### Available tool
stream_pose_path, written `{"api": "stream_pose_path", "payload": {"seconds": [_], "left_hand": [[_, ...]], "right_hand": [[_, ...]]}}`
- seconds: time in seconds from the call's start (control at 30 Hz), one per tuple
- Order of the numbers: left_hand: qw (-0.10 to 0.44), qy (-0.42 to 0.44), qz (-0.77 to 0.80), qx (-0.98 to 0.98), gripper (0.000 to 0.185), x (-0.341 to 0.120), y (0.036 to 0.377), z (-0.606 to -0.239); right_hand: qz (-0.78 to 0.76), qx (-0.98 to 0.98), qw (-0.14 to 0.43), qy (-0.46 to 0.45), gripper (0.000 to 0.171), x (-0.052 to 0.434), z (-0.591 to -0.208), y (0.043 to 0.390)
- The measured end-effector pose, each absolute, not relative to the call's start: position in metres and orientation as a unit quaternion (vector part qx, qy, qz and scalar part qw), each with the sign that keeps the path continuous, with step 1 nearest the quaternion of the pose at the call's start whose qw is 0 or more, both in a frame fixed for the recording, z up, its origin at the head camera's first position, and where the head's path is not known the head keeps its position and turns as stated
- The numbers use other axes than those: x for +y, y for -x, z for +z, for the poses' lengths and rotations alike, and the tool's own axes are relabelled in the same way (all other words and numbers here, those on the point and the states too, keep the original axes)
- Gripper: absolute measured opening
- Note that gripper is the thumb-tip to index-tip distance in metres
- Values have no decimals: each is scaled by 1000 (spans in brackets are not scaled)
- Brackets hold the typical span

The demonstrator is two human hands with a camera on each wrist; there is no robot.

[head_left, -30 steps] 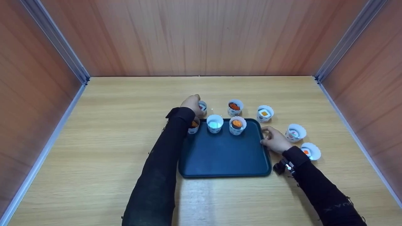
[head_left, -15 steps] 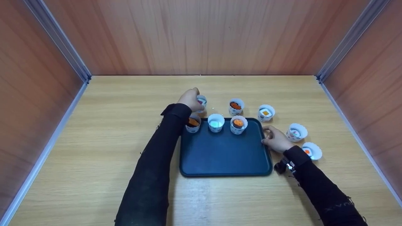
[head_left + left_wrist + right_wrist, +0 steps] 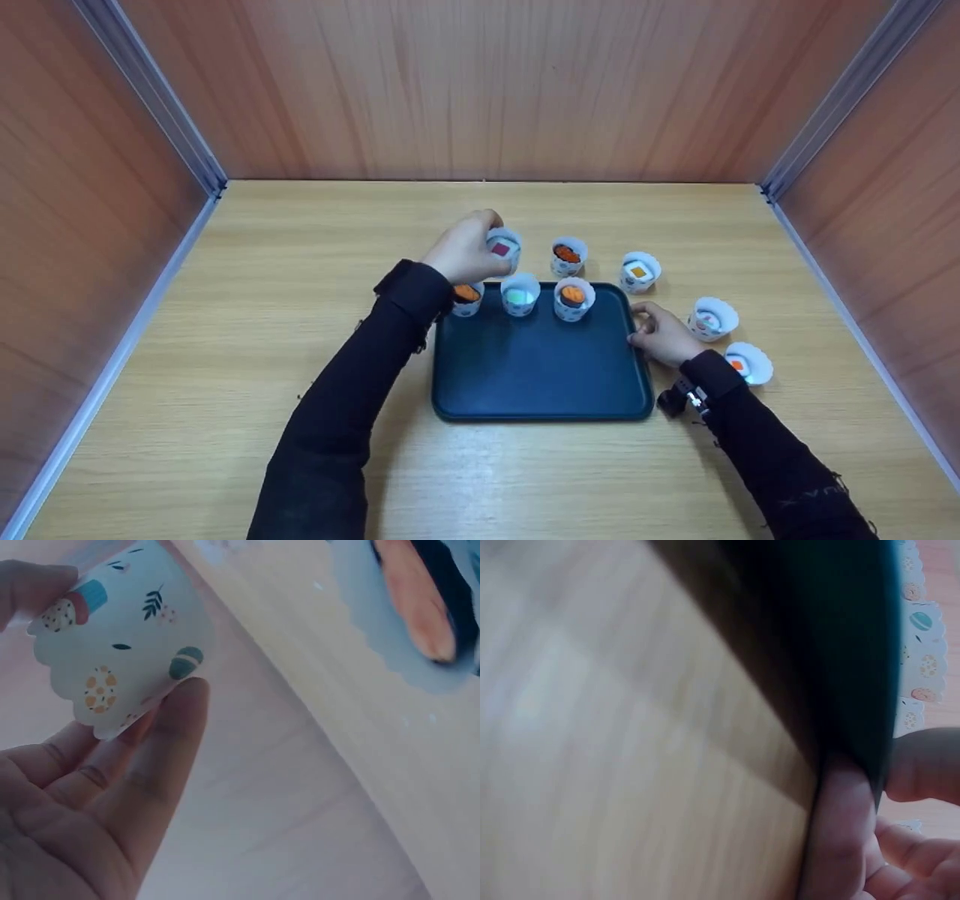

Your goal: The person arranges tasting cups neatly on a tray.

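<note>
The left hand is reaching out toward twelve o'clock on a nearly straight, black-sleeved arm, its fingers and thumb curling in a pinch. The right hand is lying low at about two o'clock, fingers bent, thumb pressing flat, forearm angling back toward five o'clock.

Staged recording booth — wood-panelled walls round a bare tabletop

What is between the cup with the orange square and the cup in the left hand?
In the head view, one cup with dark red filling stands on the table between the orange-square cup and the cup that the left hand holds.
</note>
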State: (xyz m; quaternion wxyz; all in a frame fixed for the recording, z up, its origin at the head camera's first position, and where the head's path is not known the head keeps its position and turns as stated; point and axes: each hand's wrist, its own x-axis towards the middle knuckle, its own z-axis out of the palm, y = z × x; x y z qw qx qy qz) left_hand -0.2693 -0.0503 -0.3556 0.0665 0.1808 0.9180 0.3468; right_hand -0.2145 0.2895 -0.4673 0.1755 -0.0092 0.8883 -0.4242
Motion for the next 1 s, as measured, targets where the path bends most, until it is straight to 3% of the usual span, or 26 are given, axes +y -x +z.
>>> {"api": "stream_pose_path", "payload": {"seconds": [0.43, 1.0], "left_hand": [[48, -277, 353, 892, 59, -38, 205, -379], [40, -312, 363, 877, 60, -40, 173, -397]], "right_hand": [[-410, 895, 176, 0, 57, 292, -467, 216], [-445, 870, 212, -21, 62, 297, -461, 216]]}}
